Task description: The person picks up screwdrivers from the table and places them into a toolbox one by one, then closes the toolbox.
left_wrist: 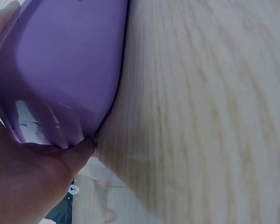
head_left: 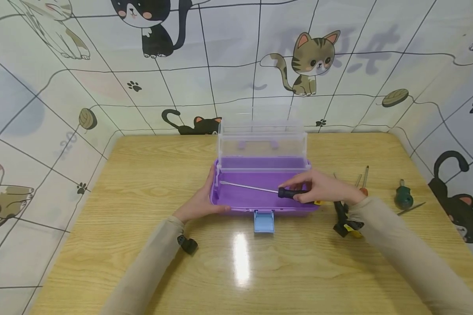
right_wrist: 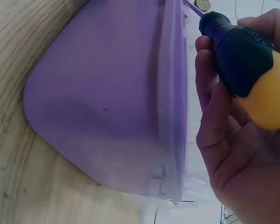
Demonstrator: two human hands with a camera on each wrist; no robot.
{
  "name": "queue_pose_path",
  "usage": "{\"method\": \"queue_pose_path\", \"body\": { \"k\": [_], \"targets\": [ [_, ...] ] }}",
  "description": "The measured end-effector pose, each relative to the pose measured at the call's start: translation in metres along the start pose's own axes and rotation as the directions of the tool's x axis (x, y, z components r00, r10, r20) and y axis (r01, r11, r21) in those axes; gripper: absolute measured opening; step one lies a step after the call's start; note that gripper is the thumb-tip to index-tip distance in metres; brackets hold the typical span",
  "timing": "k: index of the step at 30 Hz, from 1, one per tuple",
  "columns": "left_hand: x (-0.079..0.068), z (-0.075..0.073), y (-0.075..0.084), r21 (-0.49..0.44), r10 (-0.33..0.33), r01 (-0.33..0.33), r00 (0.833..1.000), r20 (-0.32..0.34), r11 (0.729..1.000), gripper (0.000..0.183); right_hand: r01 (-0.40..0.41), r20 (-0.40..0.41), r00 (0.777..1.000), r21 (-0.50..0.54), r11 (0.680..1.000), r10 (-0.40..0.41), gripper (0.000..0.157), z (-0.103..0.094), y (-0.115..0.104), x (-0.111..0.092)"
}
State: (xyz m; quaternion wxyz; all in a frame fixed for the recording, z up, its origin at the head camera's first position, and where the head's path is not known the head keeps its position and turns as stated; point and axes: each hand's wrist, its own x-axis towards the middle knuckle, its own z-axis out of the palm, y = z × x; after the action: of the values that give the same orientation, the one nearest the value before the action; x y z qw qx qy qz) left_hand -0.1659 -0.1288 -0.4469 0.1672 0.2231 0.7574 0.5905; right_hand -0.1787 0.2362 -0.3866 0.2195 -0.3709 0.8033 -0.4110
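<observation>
A purple toolbox point(head_left: 244, 205) stands on the table with its clear lid point(head_left: 260, 131) raised at the back and a light blue latch point(head_left: 264, 222) hanging down in front. My left hand point(head_left: 201, 201) holds the box's left end, thumb along the front and fingers round the far side; the left wrist view shows this hand point(left_wrist: 32, 177) against the purple wall point(left_wrist: 60, 70). Over the right part of the box, my right hand point(head_left: 325, 187) grips a screwdriver by its black and yellow handle point(right_wrist: 247, 60). The long metal shaft point(head_left: 248, 187) points left across the open box.
Right of the box, partly behind the right forearm, lie black and yellow tools point(head_left: 342, 225) and an orange-handled screwdriver point(head_left: 364, 186). Farther right is a stubby green-handled screwdriver point(head_left: 404, 197) beside a thin metal rod point(head_left: 411, 208). A cat-patterned cloth point(head_left: 228, 87) rises behind the table point(head_left: 161, 162).
</observation>
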Motion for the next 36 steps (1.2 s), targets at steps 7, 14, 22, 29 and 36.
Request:
{"method": "queue_pose_path", "body": {
  "k": [7,14,22,29,36],
  "targets": [
    [-0.005,0.001,0.019,0.034,-0.026,0.026,1.000,0.009,0.999,0.130,-0.033,0.026,0.999,0.013,0.999,0.033,0.040,0.004,0.008,0.005],
    [-0.005,0.002,0.020,0.063,-0.021,0.021,1.000,0.004,0.998,0.129,-0.044,0.045,0.998,-0.010,0.999,0.044,0.038,0.009,0.014,0.010],
    [-0.005,0.002,0.020,0.049,-0.011,0.011,1.000,0.008,0.999,0.130,-0.054,0.075,0.995,-0.055,0.997,0.058,0.036,0.013,0.016,0.015],
    [-0.004,0.002,0.021,0.051,-0.024,0.023,1.000,0.012,0.998,0.130,-0.053,0.075,0.995,-0.074,0.996,0.059,0.035,0.016,0.015,0.018],
    [-0.005,0.002,0.020,0.040,-0.027,0.027,1.000,0.015,0.999,0.128,-0.039,0.094,0.994,-0.117,0.992,0.050,0.036,0.017,0.013,0.022]
  ]
}}
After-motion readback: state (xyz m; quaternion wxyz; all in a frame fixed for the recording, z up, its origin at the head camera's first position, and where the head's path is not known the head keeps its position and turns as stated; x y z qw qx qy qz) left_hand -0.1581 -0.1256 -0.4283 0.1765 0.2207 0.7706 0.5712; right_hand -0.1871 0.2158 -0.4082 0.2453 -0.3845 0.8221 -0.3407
